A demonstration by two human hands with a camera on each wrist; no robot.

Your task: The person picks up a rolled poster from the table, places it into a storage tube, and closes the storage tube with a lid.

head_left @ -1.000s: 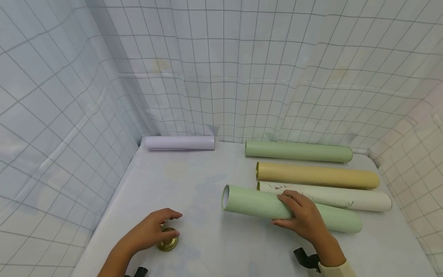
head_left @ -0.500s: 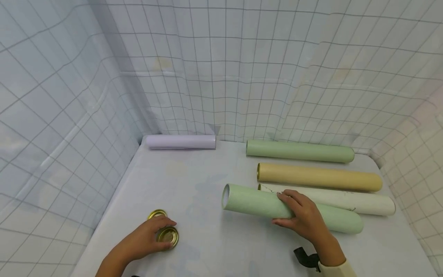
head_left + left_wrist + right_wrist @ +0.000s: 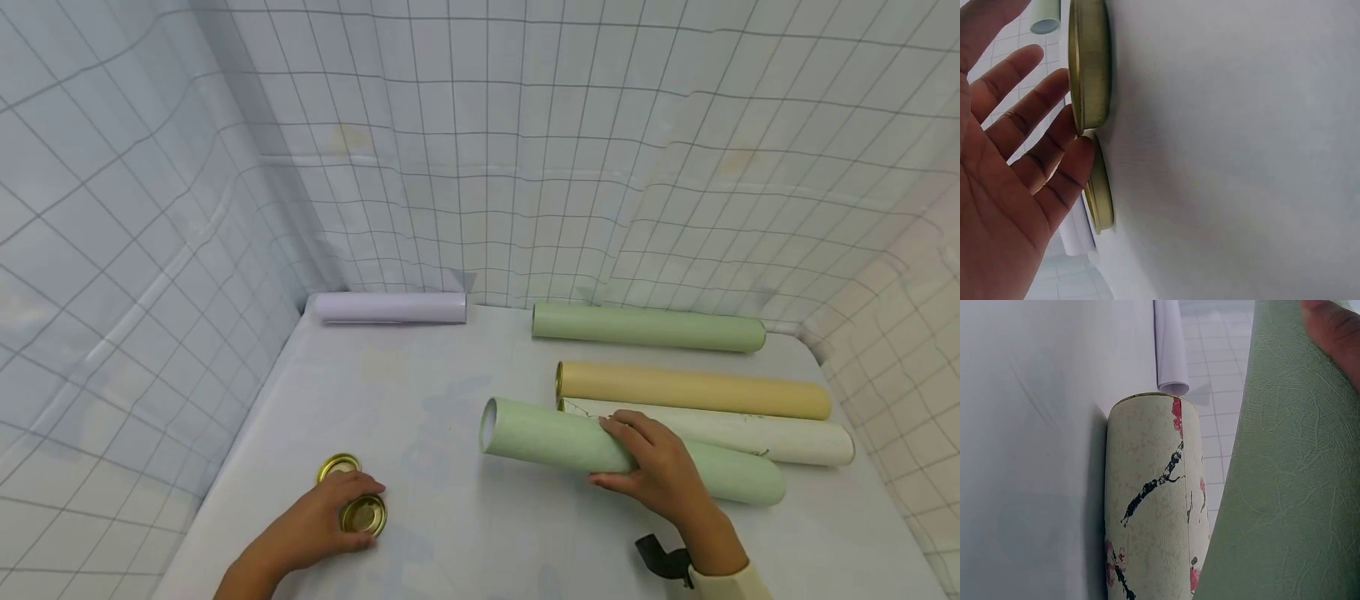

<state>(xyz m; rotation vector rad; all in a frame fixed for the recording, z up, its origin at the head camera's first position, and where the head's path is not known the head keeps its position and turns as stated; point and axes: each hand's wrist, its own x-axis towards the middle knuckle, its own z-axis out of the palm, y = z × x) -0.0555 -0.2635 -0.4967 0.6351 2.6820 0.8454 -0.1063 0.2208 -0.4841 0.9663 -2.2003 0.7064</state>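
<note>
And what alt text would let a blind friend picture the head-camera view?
A person's right hand grips a pale green tube; the left hand is at two round gold caps. Four more tubes lie beyond, on a white table.

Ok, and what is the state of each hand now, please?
Left hand: open by the gold lids, holding nothing.
Right hand: holding the light green tube.

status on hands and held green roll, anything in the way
Right hand grips pale green roll. Left hand loosely over nearer gold lid. Patterned white roll close behind, possible snag.
</note>
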